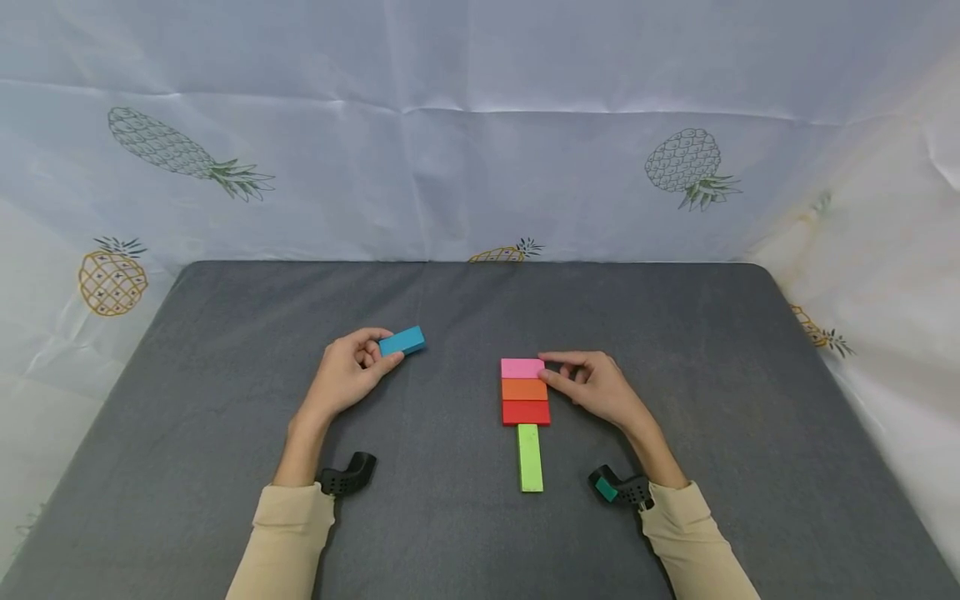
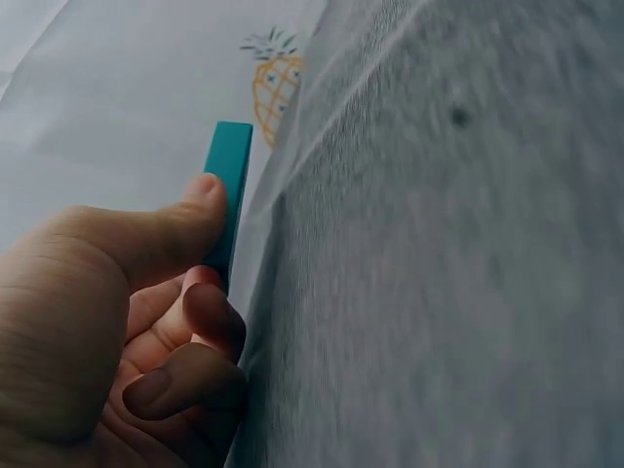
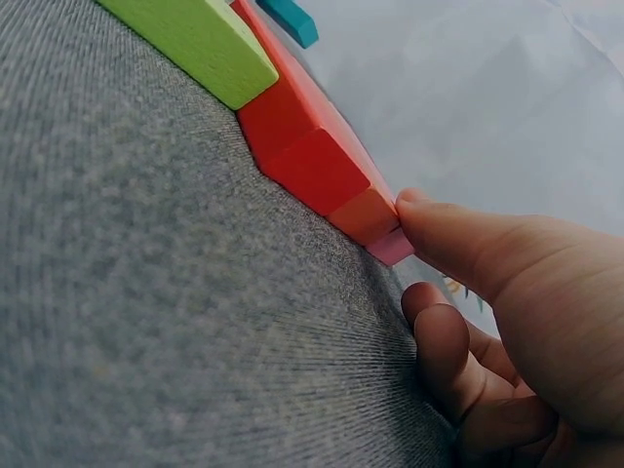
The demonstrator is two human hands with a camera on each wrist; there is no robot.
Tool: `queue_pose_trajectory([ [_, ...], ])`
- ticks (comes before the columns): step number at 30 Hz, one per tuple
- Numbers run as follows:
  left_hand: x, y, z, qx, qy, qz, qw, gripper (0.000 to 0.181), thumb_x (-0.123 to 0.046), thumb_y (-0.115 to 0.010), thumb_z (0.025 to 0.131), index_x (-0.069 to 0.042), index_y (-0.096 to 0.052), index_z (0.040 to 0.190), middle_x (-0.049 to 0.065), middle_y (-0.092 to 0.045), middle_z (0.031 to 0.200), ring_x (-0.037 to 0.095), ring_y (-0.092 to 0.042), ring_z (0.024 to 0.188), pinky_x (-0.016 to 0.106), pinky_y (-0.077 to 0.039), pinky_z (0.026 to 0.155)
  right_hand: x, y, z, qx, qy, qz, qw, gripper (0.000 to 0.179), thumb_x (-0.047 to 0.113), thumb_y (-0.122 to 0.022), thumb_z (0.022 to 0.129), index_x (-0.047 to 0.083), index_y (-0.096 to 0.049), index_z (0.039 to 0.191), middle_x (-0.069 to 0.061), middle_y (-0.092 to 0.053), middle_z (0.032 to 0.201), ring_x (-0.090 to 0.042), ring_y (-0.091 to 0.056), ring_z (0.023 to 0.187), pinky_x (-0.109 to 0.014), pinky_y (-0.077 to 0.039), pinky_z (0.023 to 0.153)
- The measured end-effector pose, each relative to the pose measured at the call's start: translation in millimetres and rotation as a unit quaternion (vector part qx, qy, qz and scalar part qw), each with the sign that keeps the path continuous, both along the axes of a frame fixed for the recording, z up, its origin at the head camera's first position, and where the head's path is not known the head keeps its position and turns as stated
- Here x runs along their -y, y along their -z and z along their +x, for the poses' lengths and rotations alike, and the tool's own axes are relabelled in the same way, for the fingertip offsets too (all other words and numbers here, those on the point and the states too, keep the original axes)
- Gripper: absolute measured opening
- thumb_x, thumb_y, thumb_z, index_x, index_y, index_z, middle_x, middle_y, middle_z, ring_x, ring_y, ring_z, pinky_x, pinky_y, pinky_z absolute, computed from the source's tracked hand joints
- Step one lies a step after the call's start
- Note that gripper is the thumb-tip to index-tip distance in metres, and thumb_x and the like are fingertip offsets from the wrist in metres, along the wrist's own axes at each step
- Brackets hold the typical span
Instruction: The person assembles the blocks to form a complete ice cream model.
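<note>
My left hand point(image 1: 349, 372) pinches a blue rectangular block point(image 1: 402, 341) between thumb and fingers. In the left wrist view the block point(image 2: 230, 185) tilts up past the thumb tip. My right hand point(image 1: 596, 383) has thumb and index finger at the right end of a pink block point(image 1: 519, 368), one at each corner. Below the pink block lie an orange block point(image 1: 523, 389) and a red block point(image 1: 526, 412), edge against edge. A light green block point(image 1: 529, 458) extends lengthwise from the red one toward me. In the right wrist view the thumb tip overlaps the pink block's end point(image 3: 392, 248).
A dark grey cloth covers the table point(image 1: 450, 533). Behind it hangs a white curtain point(image 1: 450, 183) printed with pineapples. A black camera mount point(image 1: 348, 475) sits on the left wrist, another mount point(image 1: 622, 487) on the right.
</note>
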State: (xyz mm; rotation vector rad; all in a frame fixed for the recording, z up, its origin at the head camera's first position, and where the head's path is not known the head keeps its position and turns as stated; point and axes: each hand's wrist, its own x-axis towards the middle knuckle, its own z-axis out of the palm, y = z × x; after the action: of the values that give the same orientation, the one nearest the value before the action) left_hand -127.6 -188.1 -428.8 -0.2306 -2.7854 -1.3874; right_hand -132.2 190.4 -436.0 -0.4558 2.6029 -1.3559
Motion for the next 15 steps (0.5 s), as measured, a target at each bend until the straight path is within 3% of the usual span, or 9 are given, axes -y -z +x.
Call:
queue_pose_trajectory([
  [15, -37.6, -6.1, -15.0, -0.009, 0.053, 0.004, 0.9985, 0.035, -0.013, -0.077, 0.092, 0.004, -0.067, 0.121, 0.009, -0.062, 0.076, 0.007, -0.051, 0.059, 0.021, -0.044, 0.060, -0.9, 1.5, -1.1, 0.000, -0.002, -0.005, 1.0000, 0.034, 0.020, -0.076, 0.093, 0.007, -0.074, 0.124, -0.005, -0.060, 0.076, -0.003, -0.039, 0.047, -0.021, -0.031, 0.046],
])
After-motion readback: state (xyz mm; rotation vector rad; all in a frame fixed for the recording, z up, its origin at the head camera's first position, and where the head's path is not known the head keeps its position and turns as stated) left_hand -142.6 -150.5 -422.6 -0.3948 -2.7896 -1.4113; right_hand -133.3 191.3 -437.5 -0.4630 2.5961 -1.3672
